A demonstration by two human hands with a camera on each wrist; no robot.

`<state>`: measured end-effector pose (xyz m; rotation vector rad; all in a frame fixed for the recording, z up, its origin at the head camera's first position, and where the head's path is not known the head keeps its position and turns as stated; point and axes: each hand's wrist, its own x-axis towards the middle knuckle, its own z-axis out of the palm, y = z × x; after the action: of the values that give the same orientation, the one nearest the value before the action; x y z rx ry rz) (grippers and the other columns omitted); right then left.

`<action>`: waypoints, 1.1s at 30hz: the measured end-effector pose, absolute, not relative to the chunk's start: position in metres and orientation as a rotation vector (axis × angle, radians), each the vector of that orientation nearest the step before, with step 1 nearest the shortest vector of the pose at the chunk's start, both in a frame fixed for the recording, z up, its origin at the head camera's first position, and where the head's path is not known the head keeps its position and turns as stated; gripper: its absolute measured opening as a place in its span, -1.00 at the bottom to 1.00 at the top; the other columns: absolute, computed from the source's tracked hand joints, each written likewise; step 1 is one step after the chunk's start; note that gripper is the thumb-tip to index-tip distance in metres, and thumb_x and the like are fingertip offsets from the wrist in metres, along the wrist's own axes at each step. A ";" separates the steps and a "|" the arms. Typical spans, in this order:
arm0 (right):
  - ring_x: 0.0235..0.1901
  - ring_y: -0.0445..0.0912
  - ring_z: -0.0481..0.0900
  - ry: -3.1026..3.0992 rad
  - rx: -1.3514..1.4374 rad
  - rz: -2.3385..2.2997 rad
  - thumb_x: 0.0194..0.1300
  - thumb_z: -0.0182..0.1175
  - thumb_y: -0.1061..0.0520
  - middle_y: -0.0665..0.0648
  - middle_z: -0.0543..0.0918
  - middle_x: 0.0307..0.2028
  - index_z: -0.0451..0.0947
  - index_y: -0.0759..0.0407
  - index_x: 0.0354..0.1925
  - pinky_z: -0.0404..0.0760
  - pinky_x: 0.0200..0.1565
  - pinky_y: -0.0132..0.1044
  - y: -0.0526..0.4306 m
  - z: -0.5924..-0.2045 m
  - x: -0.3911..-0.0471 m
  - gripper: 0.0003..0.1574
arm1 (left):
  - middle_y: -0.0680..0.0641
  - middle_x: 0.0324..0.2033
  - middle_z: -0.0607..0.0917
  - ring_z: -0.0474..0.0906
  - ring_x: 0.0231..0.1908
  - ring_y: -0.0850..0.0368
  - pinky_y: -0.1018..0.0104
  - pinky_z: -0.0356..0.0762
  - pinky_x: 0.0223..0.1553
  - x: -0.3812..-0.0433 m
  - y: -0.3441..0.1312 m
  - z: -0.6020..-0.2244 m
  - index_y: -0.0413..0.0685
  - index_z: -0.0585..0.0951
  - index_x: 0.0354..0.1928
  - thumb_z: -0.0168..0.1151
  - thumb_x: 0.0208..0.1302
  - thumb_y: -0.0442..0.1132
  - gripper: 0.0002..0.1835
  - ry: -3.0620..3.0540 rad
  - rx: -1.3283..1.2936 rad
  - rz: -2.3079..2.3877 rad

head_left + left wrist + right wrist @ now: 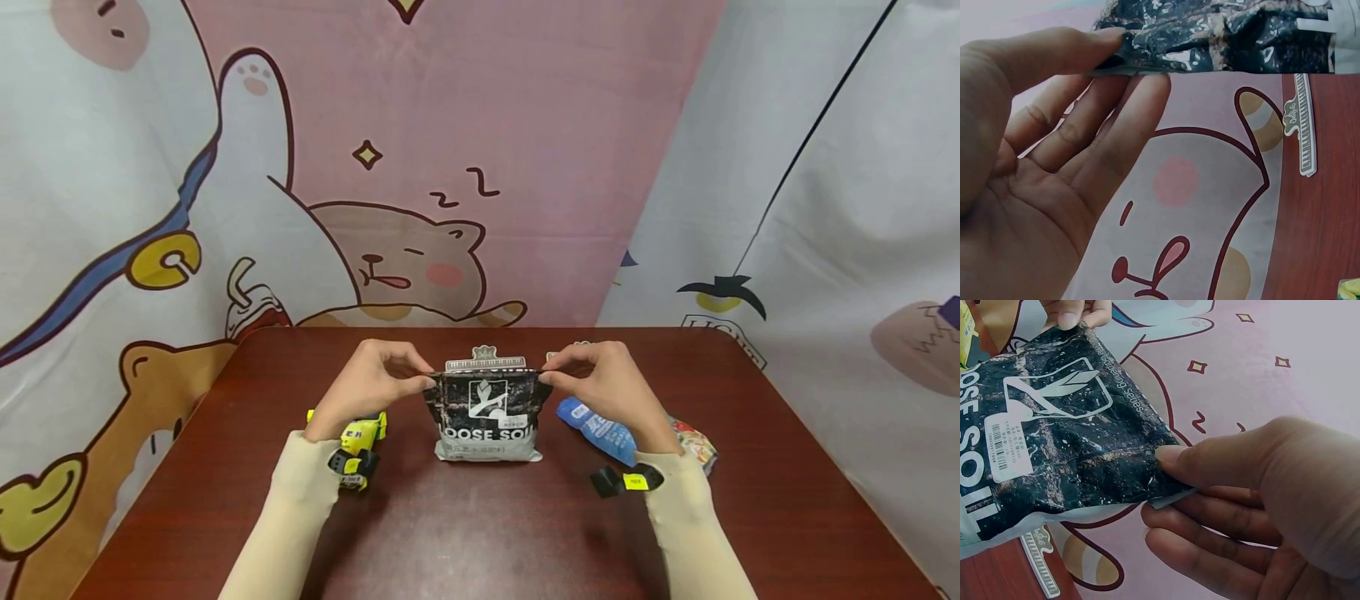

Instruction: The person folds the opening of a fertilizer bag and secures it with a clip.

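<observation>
A black and pale-grey bag of soil [465, 408], printed "LOOSE SOIL", is held upright in front of the body with its lettering facing me. My left hand [375, 385] pinches its top left corner between thumb and fingers. At the opposite top corner, my right hand [609, 385] does the same, thumb on the printed face [1129, 431] and fingers behind. The top edge runs taut from one hand to the other. Just beyond the bag lies a flat pale clip [485, 362] with ruler-like markings, its lower part hidden by the bag.
Left on the brown table [480, 533], a yellow packet [362, 433] lies partly behind the left wrist. A blue packet [600, 429] and a multicoloured packet [697, 442] lie under the right forearm. Part of another pale piece [552, 356] shows by the right fingers. A printed curtain [525, 125] hangs behind.
</observation>
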<state>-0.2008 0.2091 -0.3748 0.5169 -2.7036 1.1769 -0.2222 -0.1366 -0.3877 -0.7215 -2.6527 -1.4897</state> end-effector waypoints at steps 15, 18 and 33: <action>-0.45 -0.15 0.66 -2.677 0.571 1.165 0.22 0.50 0.00 -0.08 0.76 -0.36 0.80 -0.05 -0.35 0.64 -0.40 -0.30 0.214 -0.377 -0.201 -0.91 | 0.03 -0.27 0.83 0.75 -0.25 0.06 0.19 0.68 -0.19 -0.221 -0.133 -0.405 0.14 0.79 -0.29 0.49 0.25 -0.13 -0.96 -2.530 -0.685 -1.736; -0.41 -0.18 0.65 -2.686 0.591 1.154 0.25 0.48 -0.02 -0.09 0.75 -0.34 0.79 -0.07 -0.33 0.63 -0.36 -0.30 0.215 -0.377 -0.201 -0.91 | 0.02 -0.22 0.83 0.74 -0.24 0.06 0.16 0.69 -0.16 -0.216 -0.132 -0.413 0.16 0.78 -0.20 0.45 0.30 -0.09 -0.91 -2.480 -0.633 -1.782; -0.36 -0.12 0.68 -2.761 0.587 1.193 0.42 0.31 -0.12 -0.05 0.76 -0.29 0.79 -0.05 -0.15 0.66 -0.28 -0.23 0.218 -0.372 -0.203 -0.75 | 0.03 -0.22 0.84 0.72 -0.24 0.15 0.26 0.63 -0.20 -0.202 -0.126 -0.431 0.19 0.81 -0.13 0.41 0.33 -0.07 -0.87 -2.334 -0.537 -1.808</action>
<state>-0.2026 0.2183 -0.3722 0.5870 -2.7614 1.1927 -0.2021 -0.1262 -0.4312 -0.5374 -2.3338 -1.8075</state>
